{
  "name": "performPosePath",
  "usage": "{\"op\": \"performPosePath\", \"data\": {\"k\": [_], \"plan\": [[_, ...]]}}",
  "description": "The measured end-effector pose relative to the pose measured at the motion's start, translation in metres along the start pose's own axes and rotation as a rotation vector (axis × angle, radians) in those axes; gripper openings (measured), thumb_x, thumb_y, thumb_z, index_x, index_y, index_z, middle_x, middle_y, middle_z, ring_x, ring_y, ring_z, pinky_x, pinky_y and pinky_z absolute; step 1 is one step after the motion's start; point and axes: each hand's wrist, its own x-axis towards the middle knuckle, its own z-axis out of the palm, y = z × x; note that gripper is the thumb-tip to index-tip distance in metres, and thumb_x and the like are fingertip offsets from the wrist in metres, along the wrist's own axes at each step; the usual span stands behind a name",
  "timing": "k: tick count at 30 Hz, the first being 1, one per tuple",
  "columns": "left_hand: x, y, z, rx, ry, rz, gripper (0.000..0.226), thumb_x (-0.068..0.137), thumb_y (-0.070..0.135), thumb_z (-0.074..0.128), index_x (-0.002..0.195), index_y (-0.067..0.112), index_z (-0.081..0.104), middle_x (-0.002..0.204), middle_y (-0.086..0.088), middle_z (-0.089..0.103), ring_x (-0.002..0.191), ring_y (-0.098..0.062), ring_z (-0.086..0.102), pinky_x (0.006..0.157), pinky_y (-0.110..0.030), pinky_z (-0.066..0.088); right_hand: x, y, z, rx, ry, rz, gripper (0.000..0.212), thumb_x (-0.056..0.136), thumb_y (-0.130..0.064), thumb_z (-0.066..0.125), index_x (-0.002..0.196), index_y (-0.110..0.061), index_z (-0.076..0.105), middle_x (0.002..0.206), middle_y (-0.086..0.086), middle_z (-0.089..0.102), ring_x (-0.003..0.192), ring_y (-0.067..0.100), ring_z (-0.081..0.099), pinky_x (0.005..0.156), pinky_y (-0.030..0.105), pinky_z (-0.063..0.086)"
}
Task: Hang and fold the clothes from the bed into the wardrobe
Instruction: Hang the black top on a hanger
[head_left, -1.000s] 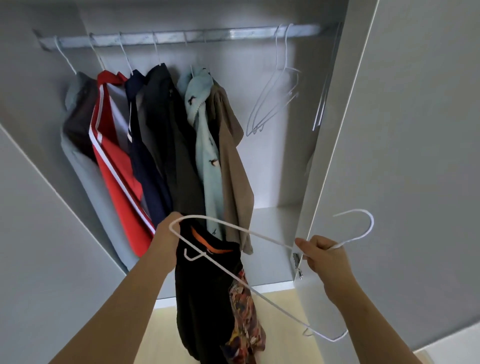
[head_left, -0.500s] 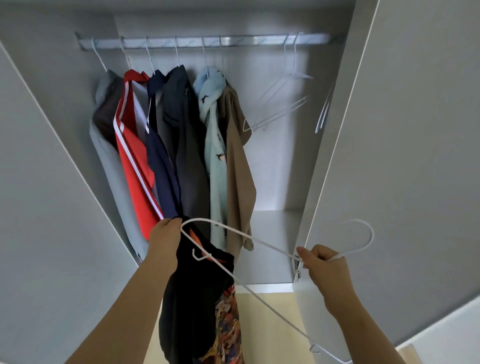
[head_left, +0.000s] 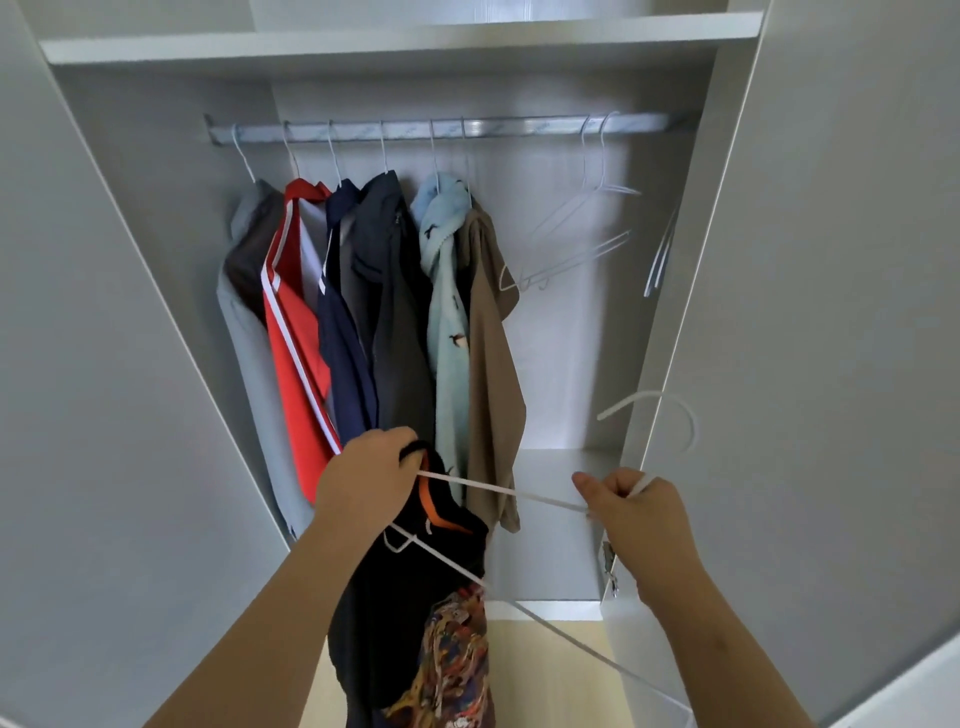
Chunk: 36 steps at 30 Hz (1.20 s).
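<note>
the left hand (head_left: 369, 483) is clamped on the collar of the black garment with an orange inner neckband and a bright printed panel (head_left: 405, 597). its fingers (head_left: 400, 439) are curled round the fabric and round one shoulder end of the thin white wire hanger (head_left: 498, 488). the right hand (head_left: 639, 514) is closed round the hanger's neck, and the hook curves up just above those fingers, towards the right-hand wardrobe door (head_left: 831, 312).

the hanger's long axis runs almost level from the left fingers across to the right fingers, while its lower bar slants away down and to the right. only the left shoulder seems to sit inside the collar. the far shoulder, below the right fingers, looks bare. so the likely next step is to draw the collar rightwards along the wire, and the left hand is the nearer one for that. the garment hangs straight down beneath the left fingers, limp and likely to slip off a thin wire.

high above both hands is the silver metal rail (head_left: 519, 127). there is free rail up and right of the left fingers, between the brown shirt (head_left: 488, 364) and two empty white hangers (head_left: 576, 249).
</note>
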Motion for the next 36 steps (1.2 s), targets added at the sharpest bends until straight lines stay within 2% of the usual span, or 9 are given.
{"op": "performPosePath", "data": {"k": [6,11,17,21,23,26,29,32,36], "plan": [[0.001,-0.025,0.003,-0.104,0.134,-0.177,0.024,0.096,0.023,0.044,0.110,0.020,0.064,0.097,-0.008,0.064,0.089,-0.025,0.057,0.073,-0.034,0.047,0.007,-0.021,-0.009,-0.135,0.141,-0.136,0.050,0.088,-0.023,0.061,0.049,-0.014,0.031,0.031,-0.008,0.033,0.033,0.007,0.031,0.039,0.012,0.031],[0.006,-0.020,0.003,-0.299,0.155,-0.175,0.022,0.094,0.017,0.049,0.107,0.015,0.066,0.100,-0.005,0.067,0.081,-0.014,0.051,0.066,-0.018,0.032,0.003,-0.028,0.001,-0.224,0.152,-0.203,0.050,0.088,-0.027,0.060,0.050,-0.015,0.030,0.033,-0.008,0.035,0.038,0.008,0.029,0.043,0.017,0.024],[-0.005,0.017,0.006,-0.283,-0.027,0.097,0.018,0.090,0.016,0.056,0.102,0.018,0.069,0.104,0.001,0.068,0.101,-0.017,0.059,0.086,-0.022,0.039,0.000,-0.035,0.027,-0.171,0.100,-0.143,0.049,0.089,-0.029,0.057,0.047,-0.018,0.035,0.036,-0.009,0.043,0.041,0.007,0.038,0.048,0.022,0.028],[-0.026,0.052,0.009,-0.846,-0.296,0.027,0.020,0.089,0.007,0.055,0.081,0.020,0.069,0.075,0.014,0.067,0.077,-0.003,0.061,0.074,-0.015,0.046,-0.009,-0.030,0.056,0.016,0.074,-0.025,0.040,0.092,-0.030,0.053,0.054,-0.018,0.047,0.052,-0.005,0.052,0.058,0.015,0.052,0.057,0.028,0.039],[-0.031,0.056,0.009,-0.991,-0.360,-0.002,0.023,0.090,0.005,0.054,0.081,0.022,0.068,0.074,0.015,0.067,0.075,0.002,0.061,0.072,-0.011,0.046,-0.010,-0.027,0.058,0.097,0.093,-0.018,0.038,0.093,-0.027,0.052,0.057,-0.017,0.049,0.053,-0.005,0.053,0.058,0.014,0.053,0.057,0.026,0.040],[-0.034,0.048,0.000,-0.718,-0.323,0.288,0.020,0.089,0.012,0.057,0.097,0.028,0.067,0.088,0.018,0.067,0.088,0.003,0.061,0.080,-0.012,0.045,-0.010,-0.025,0.055,0.145,0.131,-0.067,0.041,0.095,-0.025,0.049,0.056,-0.013,0.043,0.042,-0.009,0.045,0.045,0.003,0.043,0.049,0.014,0.037],[-0.027,0.033,-0.006,-0.007,0.076,0.661,0.030,0.084,0.041,0.051,0.106,0.031,0.068,0.096,0.004,0.062,0.095,-0.015,0.057,0.085,-0.030,0.042,-0.009,-0.027,0.052,0.252,0.157,-0.076,0.044,0.095,-0.023,0.049,0.054,-0.015,0.037,0.038,-0.010,0.039,0.039,0.002,0.036,0.043,0.012,0.033],[-0.018,0.027,-0.013,0.176,0.197,0.691,0.041,0.084,0.053,0.041,0.105,0.031,0.069,0.101,0.000,0.064,0.101,-0.022,0.060,0.096,-0.042,0.043,-0.011,-0.032,0.048,0.364,0.124,-0.065,0.040,0.094,-0.025,0.050,0.056,-0.016,0.041,0.038,-0.010,0.040,0.037,0.001,0.039,0.038,0.011,0.035],[-0.007,0.025,-0.012,0.125,0.245,0.746,0.036,0.086,0.042,0.044,0.082,0.022,0.073,0.061,0.004,0.058,0.056,-0.015,0.058,0.056,-0.027,0.047,-0.012,-0.038,0.046,0.277,0.042,-0.170,0.033,0.090,-0.026,0.056,0.059,-0.020,0.046,0.040,-0.008,0.044,0.039,0.003,0.041,0.046,0.019,0.037]]}}
